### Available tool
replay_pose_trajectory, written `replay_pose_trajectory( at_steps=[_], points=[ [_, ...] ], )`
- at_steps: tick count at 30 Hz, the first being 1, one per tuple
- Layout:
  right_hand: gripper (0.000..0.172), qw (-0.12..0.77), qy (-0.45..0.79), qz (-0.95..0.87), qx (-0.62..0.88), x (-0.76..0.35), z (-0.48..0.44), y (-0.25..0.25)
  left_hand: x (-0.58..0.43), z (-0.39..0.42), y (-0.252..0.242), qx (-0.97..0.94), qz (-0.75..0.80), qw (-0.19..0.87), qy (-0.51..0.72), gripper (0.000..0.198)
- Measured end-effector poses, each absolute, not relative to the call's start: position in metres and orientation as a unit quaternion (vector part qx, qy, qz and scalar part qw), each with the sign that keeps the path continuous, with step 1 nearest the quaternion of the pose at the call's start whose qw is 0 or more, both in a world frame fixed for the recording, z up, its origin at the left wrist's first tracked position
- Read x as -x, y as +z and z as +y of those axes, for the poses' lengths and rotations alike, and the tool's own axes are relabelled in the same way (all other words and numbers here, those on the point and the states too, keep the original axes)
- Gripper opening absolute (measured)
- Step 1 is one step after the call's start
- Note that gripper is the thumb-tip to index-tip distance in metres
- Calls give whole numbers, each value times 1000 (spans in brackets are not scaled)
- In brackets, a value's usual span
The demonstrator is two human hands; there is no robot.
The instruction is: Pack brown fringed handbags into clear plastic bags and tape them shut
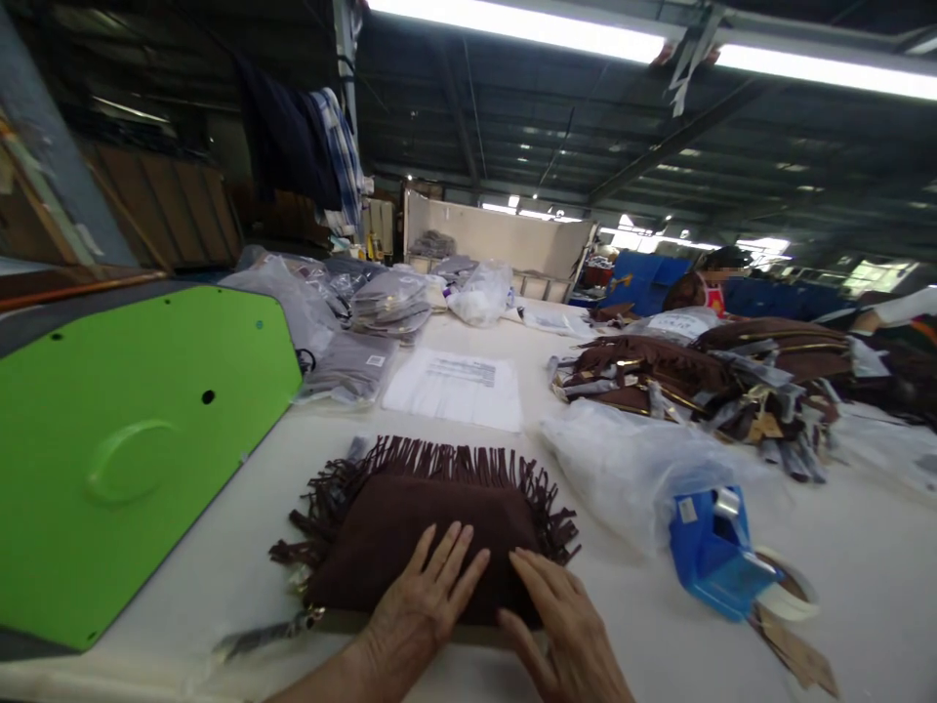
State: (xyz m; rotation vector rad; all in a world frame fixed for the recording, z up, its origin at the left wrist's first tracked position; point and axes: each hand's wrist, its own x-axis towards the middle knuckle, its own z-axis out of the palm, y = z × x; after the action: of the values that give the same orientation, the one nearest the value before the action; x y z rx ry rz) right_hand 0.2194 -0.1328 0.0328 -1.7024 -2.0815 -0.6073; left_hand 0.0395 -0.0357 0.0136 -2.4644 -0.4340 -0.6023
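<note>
A dark brown suede bag with fringe (pixel 410 508) lies flat on the white table (pixel 644 635), close to the near edge. My left hand (pixel 428 596) rests palm down on its near part, fingers spread and straight. My right hand (pixel 563 625) lies flat beside it, fingertips on the bag's near right corner. Neither hand grips anything. A metal chain or clasp (pixel 256 637) trails from the bag's near left corner.
A big green machine cover (pixel 124 439) stands at the left. A blue tape dispenser (pixel 713 552) sits at the right beside clear plastic bags (pixel 622 464). A pile of brown fringed bags (pixel 703 376), a white sheet (pixel 454 389) and packed grey goods (pixel 387 308) lie farther back. A person (pixel 707 283) works beyond.
</note>
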Motion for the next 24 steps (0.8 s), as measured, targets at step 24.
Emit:
replay_pose_trajectory(
  at_steps=[24],
  points=[
    [35,260,-103,-481,831,-301,-143,20,-33,-34,12,955,-180,178,-156,81]
  ],
)
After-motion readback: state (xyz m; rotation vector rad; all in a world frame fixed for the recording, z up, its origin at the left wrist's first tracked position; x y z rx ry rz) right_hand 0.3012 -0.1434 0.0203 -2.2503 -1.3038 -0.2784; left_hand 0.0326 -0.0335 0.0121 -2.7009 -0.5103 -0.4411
